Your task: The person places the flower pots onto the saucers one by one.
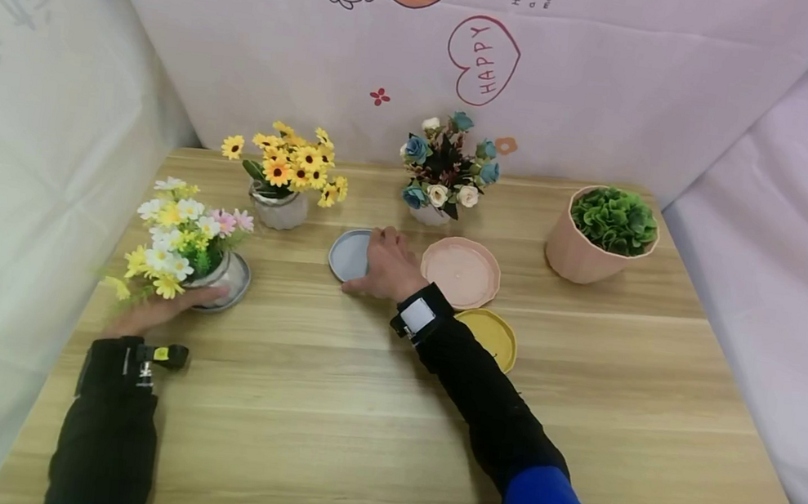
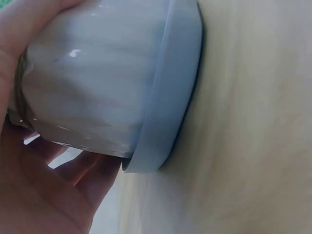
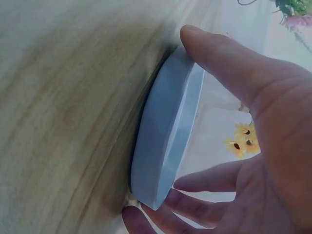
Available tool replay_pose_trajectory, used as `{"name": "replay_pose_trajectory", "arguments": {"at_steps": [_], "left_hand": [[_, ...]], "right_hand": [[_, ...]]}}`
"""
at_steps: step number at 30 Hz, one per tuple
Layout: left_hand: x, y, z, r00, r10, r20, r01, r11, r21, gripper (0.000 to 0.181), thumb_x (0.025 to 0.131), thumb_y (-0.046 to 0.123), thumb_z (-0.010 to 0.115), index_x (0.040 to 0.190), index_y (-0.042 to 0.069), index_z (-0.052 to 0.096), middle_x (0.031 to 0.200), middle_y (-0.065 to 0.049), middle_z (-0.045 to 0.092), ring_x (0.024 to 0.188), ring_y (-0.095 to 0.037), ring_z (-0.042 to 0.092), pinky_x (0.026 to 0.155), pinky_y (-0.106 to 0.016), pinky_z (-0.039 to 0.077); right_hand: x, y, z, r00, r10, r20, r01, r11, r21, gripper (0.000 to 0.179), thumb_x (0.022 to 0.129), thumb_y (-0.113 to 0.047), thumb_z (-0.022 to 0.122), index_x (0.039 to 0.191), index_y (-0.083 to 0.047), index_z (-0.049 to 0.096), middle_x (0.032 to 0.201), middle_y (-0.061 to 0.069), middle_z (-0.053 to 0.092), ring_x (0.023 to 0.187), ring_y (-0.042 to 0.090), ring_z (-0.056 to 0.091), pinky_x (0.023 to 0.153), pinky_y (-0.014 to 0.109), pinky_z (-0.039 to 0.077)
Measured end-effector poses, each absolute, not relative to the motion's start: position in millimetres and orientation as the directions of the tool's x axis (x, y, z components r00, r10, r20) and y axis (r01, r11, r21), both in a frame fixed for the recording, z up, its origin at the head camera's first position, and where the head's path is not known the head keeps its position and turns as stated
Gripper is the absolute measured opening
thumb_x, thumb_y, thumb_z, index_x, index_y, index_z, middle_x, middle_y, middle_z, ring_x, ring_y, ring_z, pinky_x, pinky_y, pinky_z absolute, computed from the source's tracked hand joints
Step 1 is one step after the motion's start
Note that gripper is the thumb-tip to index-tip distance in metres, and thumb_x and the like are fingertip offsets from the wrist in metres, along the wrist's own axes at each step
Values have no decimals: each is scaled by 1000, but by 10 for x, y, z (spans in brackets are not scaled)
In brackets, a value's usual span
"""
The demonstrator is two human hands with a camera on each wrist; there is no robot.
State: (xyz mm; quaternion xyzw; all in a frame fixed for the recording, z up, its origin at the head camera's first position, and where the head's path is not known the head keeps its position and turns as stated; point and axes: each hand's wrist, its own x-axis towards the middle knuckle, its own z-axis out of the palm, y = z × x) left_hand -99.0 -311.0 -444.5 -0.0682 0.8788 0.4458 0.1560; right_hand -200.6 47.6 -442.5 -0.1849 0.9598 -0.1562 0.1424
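On the left, a glossy grey flower pot with white, yellow and pink flowers stands in a blue-grey saucer. My left hand holds this pot, the thumb on one side and the fingers round the other. Near the table's middle, my right hand grips the rim of a second blue-grey saucer. Its thumb lies at one end of that saucer and its fingertips at the other. The saucer sits low at the tabletop, partly covered by the hand in the head view.
Right of my right hand lie a pink saucer and a yellow saucer, the latter partly under my forearm. Behind stand a yellow-flowered pot and a blue-and-white-flowered pot. A pink pot with green leaves is at the right.
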Motion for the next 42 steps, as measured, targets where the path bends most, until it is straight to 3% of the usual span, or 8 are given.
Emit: {"name": "replay_pose_trajectory", "arguments": {"at_steps": [9,20,26,33,36,39,40,42], "left_hand": [[-1226,-3307,-4419,-980,-69,-189,-194,575,795,112,95,45,75,171,23,-4,177,-16,8,163,-41,6,133,-66,3],[-1463,-3360,-4455,-908,-132,-397,-395,585,709,121,95,69,60,167,18,-24,177,-22,-15,163,-48,-6,130,-73,4],[-1512,-3353,-4446,-889,-121,-441,-419,602,680,120,96,72,55,166,14,-23,176,-23,-18,163,-49,-8,129,-74,4],[-1172,-3284,-4182,-867,-172,-468,-387,824,414,117,99,78,43,161,-16,12,161,-47,21,146,-67,24,123,-75,22],[-1034,-3167,-4068,-883,-150,-444,-343,854,392,102,98,76,49,137,-17,48,122,-44,59,111,-61,56,99,-65,50],[-1005,-2988,-3986,-895,-23,-445,-252,850,464,92,97,72,58,128,-15,55,114,-37,65,104,-51,64,85,-58,58],[-1032,-2924,-3981,-891,30,-453,-225,838,497,90,97,71,59,131,-13,54,116,-34,65,107,-49,64,87,-57,59],[-1121,-2795,-4002,-889,112,-445,-178,809,560,103,98,67,61,155,-14,34,148,-40,50,136,-55,51,109,-66,49]], "right_hand": [[-2046,420,-4475,-890,-383,-245,-294,896,-333,116,80,-63,86,160,4,35,157,24,37,146,45,40,116,50,50],[-2045,391,-4436,-874,-384,-297,-283,900,-331,112,80,-61,87,159,2,39,155,22,38,143,44,40,113,50,51],[-2041,378,-4451,-877,-376,-299,-276,903,-329,112,78,-63,88,158,1,40,153,21,40,141,43,41,111,49,52],[-2059,373,-4426,-880,-377,-290,-279,902,-329,113,77,-62,89,156,3,41,151,23,40,140,45,42,110,49,53],[-2083,380,-4412,-882,-379,-281,-283,902,-325,113,76,-62,89,155,4,42,151,23,40,139,46,42,111,48,53],[-2107,392,-4413,-884,-373,-282,-280,905,-319,114,76,-62,89,155,4,42,152,23,40,140,46,43,111,47,52],[-2113,396,-4415,-885,-370,-282,-278,907,-316,114,76,-63,89,156,4,41,152,23,40,140,46,43,112,47,52],[-2124,402,-4425,-888,-364,-281,-276,910,-309,114,76,-63,89,155,4,42,152,23,41,141,46,43,113,47,52]]}}
